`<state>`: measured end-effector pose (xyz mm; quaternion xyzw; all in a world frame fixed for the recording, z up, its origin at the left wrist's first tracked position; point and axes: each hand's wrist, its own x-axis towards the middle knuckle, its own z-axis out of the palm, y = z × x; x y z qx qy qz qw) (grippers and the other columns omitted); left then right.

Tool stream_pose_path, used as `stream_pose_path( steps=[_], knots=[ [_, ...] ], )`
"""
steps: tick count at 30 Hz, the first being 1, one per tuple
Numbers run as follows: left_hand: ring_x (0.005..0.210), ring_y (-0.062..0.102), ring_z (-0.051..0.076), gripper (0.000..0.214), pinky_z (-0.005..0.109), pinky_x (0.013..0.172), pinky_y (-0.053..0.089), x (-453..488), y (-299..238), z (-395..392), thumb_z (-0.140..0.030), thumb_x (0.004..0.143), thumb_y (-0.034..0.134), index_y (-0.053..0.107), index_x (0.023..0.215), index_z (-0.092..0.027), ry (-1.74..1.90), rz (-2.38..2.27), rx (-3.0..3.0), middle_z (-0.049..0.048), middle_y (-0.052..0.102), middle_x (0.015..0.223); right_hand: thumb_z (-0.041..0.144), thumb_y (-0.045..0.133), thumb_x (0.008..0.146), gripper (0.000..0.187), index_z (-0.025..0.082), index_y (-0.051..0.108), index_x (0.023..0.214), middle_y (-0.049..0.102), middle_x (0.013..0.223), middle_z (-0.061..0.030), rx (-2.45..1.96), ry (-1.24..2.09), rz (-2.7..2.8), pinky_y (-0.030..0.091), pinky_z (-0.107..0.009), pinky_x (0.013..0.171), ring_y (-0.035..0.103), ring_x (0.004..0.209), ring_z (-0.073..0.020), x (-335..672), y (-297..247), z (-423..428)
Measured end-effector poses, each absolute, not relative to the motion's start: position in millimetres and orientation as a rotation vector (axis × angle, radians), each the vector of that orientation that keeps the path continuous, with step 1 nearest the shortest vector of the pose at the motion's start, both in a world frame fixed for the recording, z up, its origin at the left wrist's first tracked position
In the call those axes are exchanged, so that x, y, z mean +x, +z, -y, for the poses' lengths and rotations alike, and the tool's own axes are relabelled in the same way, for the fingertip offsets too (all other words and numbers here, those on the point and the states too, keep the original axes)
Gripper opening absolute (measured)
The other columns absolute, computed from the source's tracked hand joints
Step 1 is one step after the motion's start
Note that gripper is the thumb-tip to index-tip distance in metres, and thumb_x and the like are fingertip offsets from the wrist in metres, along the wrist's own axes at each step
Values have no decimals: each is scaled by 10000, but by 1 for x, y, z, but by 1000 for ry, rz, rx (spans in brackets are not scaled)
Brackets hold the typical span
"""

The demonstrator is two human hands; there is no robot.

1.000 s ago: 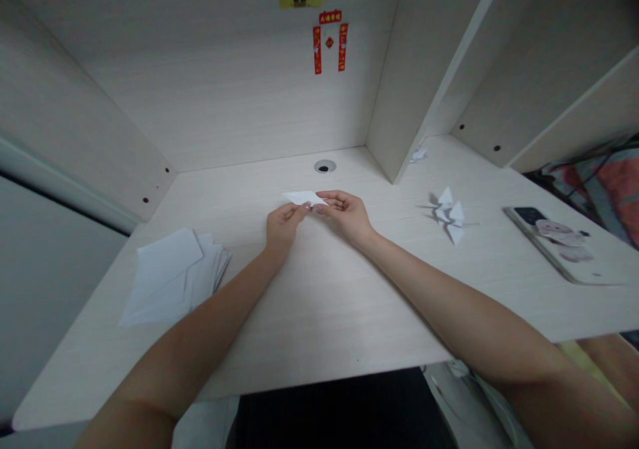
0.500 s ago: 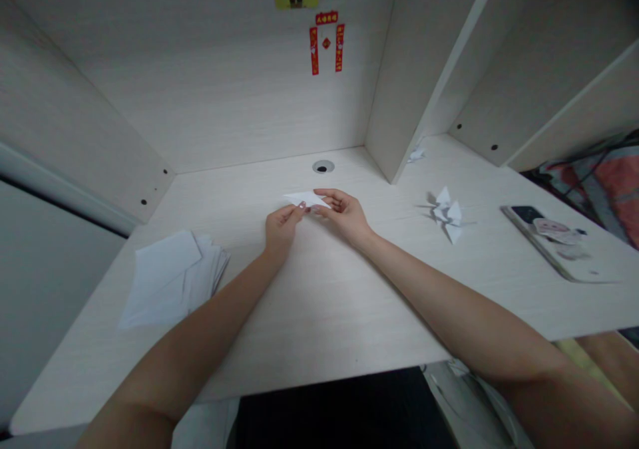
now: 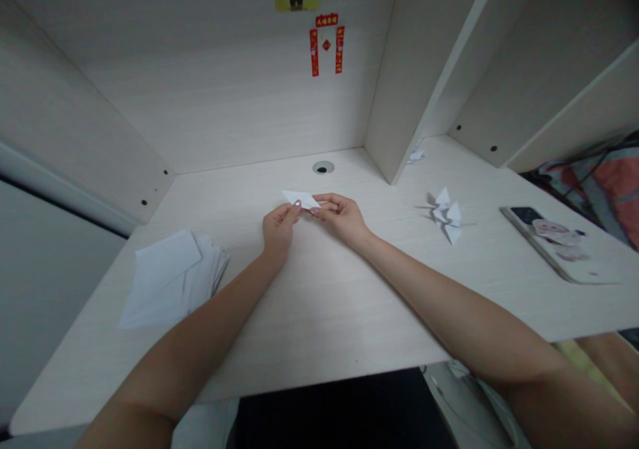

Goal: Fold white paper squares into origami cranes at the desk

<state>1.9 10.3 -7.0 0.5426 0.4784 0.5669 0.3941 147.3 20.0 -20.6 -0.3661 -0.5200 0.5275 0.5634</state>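
Both hands hold a small folded piece of white paper [image 3: 302, 198] over the middle of the desk, toward its back. My left hand [image 3: 279, 228] pinches the paper's near edge, thumb on top. From the other side, my right hand [image 3: 344, 215] grips its right end between thumb and fingers. The paper's pointed left tip sticks out past my left fingers. Part of the paper's near edge is hidden behind the fingertips. To the right on the desk lie folded paper cranes [image 3: 446, 215], close together.
A stack of white paper sheets [image 3: 167, 273] lies at the left of the desk [image 3: 319, 316]. A phone [image 3: 559, 243] in a decorated case lies at the right. Behind the hands is a round cable hole [image 3: 323, 167]. An upright divider [image 3: 407, 76] stands at the back right.
The folded paper and both hands have shifted slightly left. My right thumb has moved closer in on the paper, and less of the paper's right end shows.
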Motion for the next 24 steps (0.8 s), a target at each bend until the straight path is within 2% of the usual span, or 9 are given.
stream_pose_path(
  steps=[4,10,18,24],
  knots=[
    [712,624,162,312,257,644,442,1,-8,-11,-465,747,616,704,732,-167,1435,-1223,1365,44,703,735,361,769,591,372,165,677,894,634,562,27,-902,1203,1202,444,-248,583,564,542,-107,148,-20,-19],
    [752,637,176,326,263,647,447,0,-10,-14,-480,751,603,699,761,-169,1421,-1234,1355,55,711,779,380,760,596,371,169,670,888,574,518,47,-901,1185,1241,402,-239,533,511,498,-95,147,-18,-19],
    [733,606,153,332,252,659,440,-1,-19,-20,-493,813,507,614,751,-184,1326,-1249,1484,30,674,765,471,668,696,384,207,620,972,660,751,-5,-875,1199,1169,458,-259,620,584,635,-116,150,-13,-21],
    [653,551,137,273,237,629,420,0,-19,-18,-432,797,541,557,678,-188,1222,-1181,1615,-9,601,663,415,708,667,360,203,607,940,646,694,12,-860,1120,1214,471,-253,637,599,648,-121,148,-16,-21]
  ],
)
